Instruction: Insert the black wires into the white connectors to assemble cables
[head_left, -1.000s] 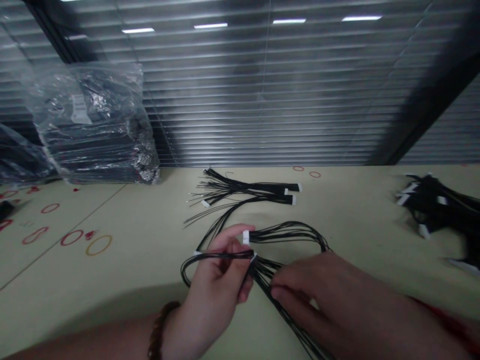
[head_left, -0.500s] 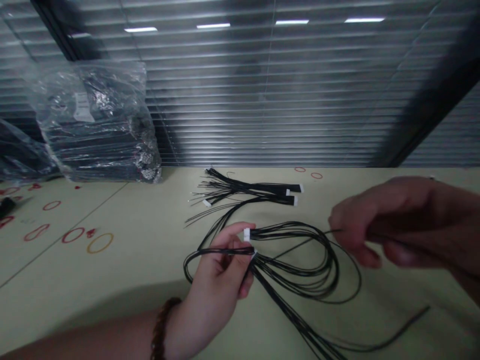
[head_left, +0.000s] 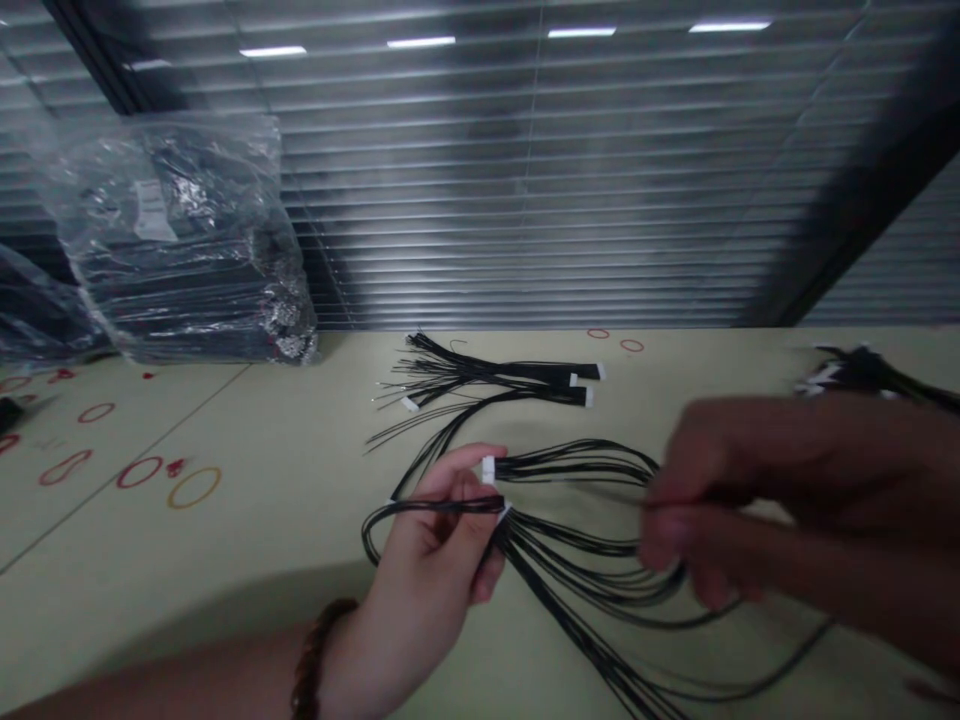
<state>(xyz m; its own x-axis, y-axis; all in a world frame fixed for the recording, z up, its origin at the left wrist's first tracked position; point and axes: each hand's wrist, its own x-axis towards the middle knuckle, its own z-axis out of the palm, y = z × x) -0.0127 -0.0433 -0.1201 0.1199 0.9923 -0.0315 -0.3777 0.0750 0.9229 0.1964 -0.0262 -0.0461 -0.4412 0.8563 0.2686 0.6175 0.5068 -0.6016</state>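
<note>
Head view: I see the left hand point(head_left: 424, 570) pinched firmly around a black wire harness point(head_left: 577, 550) beside its white connector point(head_left: 488, 469); the right hand point(head_left: 720, 500), blurred, curls at the strands, grip unclear.

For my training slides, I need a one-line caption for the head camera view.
Left hand holds black wires at a white connector; right hand pinches strands.

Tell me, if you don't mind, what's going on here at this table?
A person is handling a bundle of thin black wires with small white connectors. Their left hand, with a brown bead bracelet at the wrist, grips the bundle near a white connector. Their blurred right hand is at the wire loops. A similar black wire bundle lies beyond on the pale yellow-green table, and a clear plastic bag of black wires sits at the back left.
</note>
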